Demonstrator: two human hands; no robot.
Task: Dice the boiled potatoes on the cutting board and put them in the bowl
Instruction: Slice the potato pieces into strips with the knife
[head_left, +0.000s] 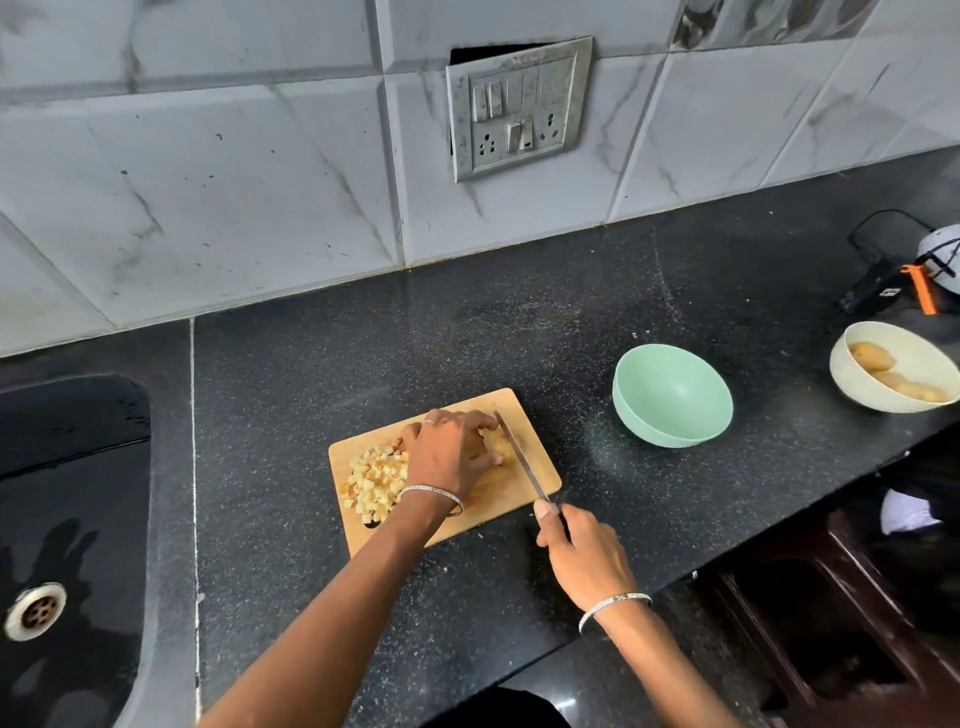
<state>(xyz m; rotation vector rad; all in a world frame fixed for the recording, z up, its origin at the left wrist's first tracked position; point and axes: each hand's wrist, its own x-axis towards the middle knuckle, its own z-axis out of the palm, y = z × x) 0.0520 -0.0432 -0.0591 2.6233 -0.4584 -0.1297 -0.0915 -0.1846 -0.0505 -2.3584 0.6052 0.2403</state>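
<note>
Potato mostly under left hand; sink cropped, lt edge.

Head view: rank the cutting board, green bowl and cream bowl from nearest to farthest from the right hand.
1. Cutting board, just ahead-left of the right hand.
2. Green bowl, beyond the hand, slightly right.
3. Cream bowl, far right near the counter edge.

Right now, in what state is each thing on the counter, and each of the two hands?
Left hand: holds the potato piece down on the cutting board.
Right hand: grips the knife, blade at the potato piece.
Diced potato: heaped on the board's left part.
Green bowl: upright, empty.
Cream bowl: upright, holds whole potatoes.
</note>
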